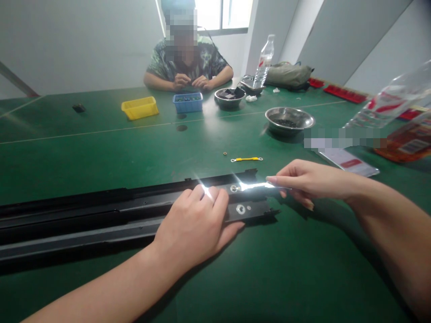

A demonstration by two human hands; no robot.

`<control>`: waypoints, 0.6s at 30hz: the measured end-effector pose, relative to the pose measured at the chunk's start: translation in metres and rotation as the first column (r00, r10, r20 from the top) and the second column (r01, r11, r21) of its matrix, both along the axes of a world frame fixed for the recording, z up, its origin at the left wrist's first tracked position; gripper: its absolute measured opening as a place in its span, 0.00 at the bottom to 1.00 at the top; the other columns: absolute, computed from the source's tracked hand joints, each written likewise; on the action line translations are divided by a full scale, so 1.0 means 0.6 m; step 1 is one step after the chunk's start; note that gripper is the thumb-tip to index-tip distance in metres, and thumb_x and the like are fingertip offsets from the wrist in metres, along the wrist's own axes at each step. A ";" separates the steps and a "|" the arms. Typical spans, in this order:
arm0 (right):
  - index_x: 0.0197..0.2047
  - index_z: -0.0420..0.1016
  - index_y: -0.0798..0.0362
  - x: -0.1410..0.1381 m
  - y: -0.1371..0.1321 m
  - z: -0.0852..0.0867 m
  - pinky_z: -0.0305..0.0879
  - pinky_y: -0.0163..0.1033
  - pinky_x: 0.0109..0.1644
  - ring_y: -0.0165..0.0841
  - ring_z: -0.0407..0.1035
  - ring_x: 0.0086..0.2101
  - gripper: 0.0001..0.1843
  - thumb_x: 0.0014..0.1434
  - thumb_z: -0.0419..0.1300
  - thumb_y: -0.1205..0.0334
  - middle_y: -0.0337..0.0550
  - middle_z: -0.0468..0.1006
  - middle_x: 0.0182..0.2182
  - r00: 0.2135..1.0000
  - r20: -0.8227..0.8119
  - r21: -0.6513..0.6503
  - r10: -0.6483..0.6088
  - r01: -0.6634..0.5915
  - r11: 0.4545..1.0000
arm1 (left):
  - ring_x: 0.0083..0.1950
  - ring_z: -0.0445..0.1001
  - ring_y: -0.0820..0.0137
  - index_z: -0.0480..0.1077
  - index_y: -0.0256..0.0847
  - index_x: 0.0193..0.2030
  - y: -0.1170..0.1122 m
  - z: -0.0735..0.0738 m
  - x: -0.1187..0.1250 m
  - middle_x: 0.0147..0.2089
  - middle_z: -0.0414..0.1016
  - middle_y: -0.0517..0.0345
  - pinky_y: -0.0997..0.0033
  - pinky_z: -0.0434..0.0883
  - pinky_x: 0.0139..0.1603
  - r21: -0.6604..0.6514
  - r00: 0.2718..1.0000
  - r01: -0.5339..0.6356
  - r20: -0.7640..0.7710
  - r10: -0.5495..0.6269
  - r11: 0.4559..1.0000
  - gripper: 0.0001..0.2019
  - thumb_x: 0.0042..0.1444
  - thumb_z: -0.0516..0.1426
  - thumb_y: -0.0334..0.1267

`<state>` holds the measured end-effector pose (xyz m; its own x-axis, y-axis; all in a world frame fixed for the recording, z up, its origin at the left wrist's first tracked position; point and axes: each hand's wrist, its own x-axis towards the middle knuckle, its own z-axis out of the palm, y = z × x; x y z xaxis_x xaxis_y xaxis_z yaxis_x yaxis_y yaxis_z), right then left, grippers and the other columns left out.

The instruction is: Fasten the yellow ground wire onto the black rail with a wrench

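Long black metal rails [134, 207] lie side by side on the green table, reaching out past the left of the view. My left hand [195, 220] is wrapped over them near their right end, with the thumb along the near edge. My right hand [299, 181] pinches a shiny, flat metal wrench [257, 185]. The wrench's far end meets a nut [233, 189] on the far rail; glare blurs that contact. A round silver fitting [240, 209] shows on the near rail. Beyond the rails lie a short yellow wire with ring terminals [247, 159] and a small loose nut [225, 153].
Across the table [101, 148] sits a person [188, 63] with hands together behind a blue bin [187, 104]. A yellow bin [139, 108], two metal bowls [289, 129] and a water bottle [264, 63] stand around. Bottles [390, 101] and a phone [350, 162] are at the right.
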<state>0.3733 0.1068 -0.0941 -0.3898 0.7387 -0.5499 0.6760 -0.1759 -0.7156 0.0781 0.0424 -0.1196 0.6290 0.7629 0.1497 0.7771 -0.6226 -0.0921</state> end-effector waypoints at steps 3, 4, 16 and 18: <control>0.26 0.73 0.53 -0.002 0.000 0.005 0.49 0.35 0.21 0.28 0.61 0.15 0.30 0.61 0.61 0.33 0.37 0.66 0.12 0.997 0.029 0.067 -0.066 0.064 0.996 | 0.43 0.69 0.54 0.67 0.39 0.51 -0.001 0.000 0.000 0.43 0.72 0.47 0.53 0.68 0.44 0.004 1.000 0.003 0.002 -0.003 1.000 0.25 0.69 0.46 0.60; 0.27 0.72 0.53 -0.003 0.001 0.006 0.49 0.35 0.21 0.28 0.61 0.15 0.30 0.60 0.61 0.33 0.36 0.66 0.11 0.996 0.028 0.097 -0.086 0.083 0.992 | 0.43 0.69 0.54 0.67 0.39 0.51 0.000 0.001 0.000 0.42 0.72 0.47 0.52 0.68 0.44 0.004 1.000 0.003 0.000 -0.003 1.000 0.25 0.69 0.46 0.60; 0.25 0.66 0.50 -0.041 0.000 -0.021 0.52 0.38 0.26 0.28 0.58 0.17 0.29 0.66 0.59 0.35 0.35 0.65 0.14 0.920 -0.318 0.380 -0.229 0.345 0.858 | 0.44 0.69 0.53 0.67 0.40 0.49 -0.001 0.001 -0.002 0.42 0.72 0.48 0.52 0.69 0.44 0.002 1.000 0.001 0.003 -0.001 1.000 0.23 0.68 0.47 0.59; 0.25 0.67 0.50 -0.044 0.000 -0.027 0.52 0.38 0.25 0.28 0.59 0.17 0.29 0.65 0.60 0.35 0.35 0.64 0.14 0.907 -0.350 0.371 -0.233 0.363 0.855 | 0.44 0.69 0.53 0.67 0.40 0.48 0.000 0.001 -0.002 0.42 0.72 0.48 0.52 0.69 0.44 0.009 1.000 0.005 0.008 -0.005 1.000 0.23 0.68 0.48 0.59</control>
